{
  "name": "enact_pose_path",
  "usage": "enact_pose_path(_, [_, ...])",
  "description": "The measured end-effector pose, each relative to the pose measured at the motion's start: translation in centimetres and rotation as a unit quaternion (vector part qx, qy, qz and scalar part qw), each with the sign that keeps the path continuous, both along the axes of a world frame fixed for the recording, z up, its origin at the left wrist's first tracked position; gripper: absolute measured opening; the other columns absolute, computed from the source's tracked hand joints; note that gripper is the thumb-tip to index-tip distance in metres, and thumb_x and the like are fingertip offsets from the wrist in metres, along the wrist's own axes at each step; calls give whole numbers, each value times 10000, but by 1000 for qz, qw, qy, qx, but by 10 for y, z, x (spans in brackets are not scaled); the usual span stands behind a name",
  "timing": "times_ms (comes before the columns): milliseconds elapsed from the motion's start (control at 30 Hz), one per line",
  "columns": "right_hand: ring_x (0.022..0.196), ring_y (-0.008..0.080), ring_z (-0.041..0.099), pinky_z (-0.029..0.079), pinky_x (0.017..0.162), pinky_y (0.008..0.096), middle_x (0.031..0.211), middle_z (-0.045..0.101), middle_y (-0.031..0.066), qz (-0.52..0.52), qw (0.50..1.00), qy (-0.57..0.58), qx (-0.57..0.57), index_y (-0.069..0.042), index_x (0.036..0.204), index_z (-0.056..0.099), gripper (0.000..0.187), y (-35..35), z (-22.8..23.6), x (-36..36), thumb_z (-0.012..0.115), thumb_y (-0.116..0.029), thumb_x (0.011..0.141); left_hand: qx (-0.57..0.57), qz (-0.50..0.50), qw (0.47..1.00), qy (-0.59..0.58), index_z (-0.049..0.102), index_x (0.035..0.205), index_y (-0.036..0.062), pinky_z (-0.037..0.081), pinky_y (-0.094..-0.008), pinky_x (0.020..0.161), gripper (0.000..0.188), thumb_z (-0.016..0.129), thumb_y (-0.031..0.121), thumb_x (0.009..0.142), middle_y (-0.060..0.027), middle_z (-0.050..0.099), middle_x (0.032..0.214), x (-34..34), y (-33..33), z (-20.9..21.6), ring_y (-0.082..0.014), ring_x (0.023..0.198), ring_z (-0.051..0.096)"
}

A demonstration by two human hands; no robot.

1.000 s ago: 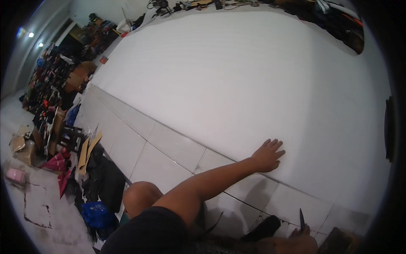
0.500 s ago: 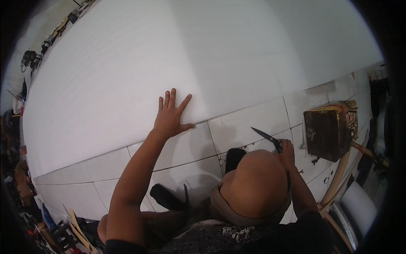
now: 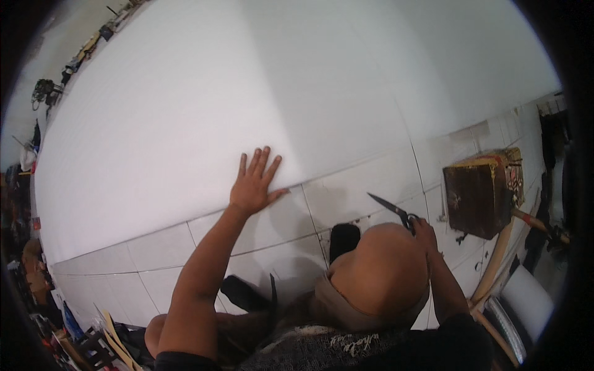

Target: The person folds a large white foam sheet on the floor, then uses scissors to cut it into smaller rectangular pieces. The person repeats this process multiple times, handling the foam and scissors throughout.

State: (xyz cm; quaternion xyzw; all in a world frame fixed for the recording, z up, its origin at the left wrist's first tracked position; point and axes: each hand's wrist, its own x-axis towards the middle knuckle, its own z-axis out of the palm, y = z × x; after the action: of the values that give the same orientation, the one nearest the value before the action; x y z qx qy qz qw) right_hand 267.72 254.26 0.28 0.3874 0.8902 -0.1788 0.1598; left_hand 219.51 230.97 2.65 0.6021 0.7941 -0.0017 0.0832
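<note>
A large white sheet (image 3: 167, 117) is spread over the tiled floor, its near edge running slantwise in front of me. My left hand (image 3: 252, 185) lies flat on the sheet close to that edge, fingers spread, with the thumb reaching to the edge. My right hand (image 3: 427, 236) is closed around the handles of black scissors (image 3: 390, 205), to the right of my bent knee (image 3: 383, 266). The blades point up and left, above the tiles and apart from the sheet. My knee stands close to the grip and part of my right forearm is hidden.
On the right stands a dark brown wooden block (image 3: 475, 195), with a hammer (image 3: 538, 224) beside it. A white roll (image 3: 526, 300) lies at the lower right. Assorted clutter lines the left side. Beneath me are white floor tiles (image 3: 167, 247).
My left hand has slid slightly nearer and to the right on the sheet, fingers closer together. My right hand and the scissors have moved slightly nearer to me.
</note>
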Motion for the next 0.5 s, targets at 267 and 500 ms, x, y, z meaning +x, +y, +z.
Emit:
enact_pose_path(267, [900, 303, 646, 507, 802, 366, 983, 664, 154, -197, 950, 33, -238, -1, 1059, 599, 500, -30, 8, -51, 772, -257, 665, 22, 38, 997, -61, 358, 1432, 95, 135, -531, 1148, 776, 616, 518, 834, -211, 229, 1514, 3, 0, 28, -375, 1415, 195])
enact_pose_path(500, [865, 254, 619, 490, 777, 354, 937, 635, 125, -350, 774, 172, -499, -16, 1054, 580, 427, -103, 60, -96, 659, -342, 789, 44, 67, 996, -34, 394, 1382, 24, 274, -504, 1105, 678, 674, 281, 821, -227, 328, 1450, 35, 9, 9, -407, 1338, 321])
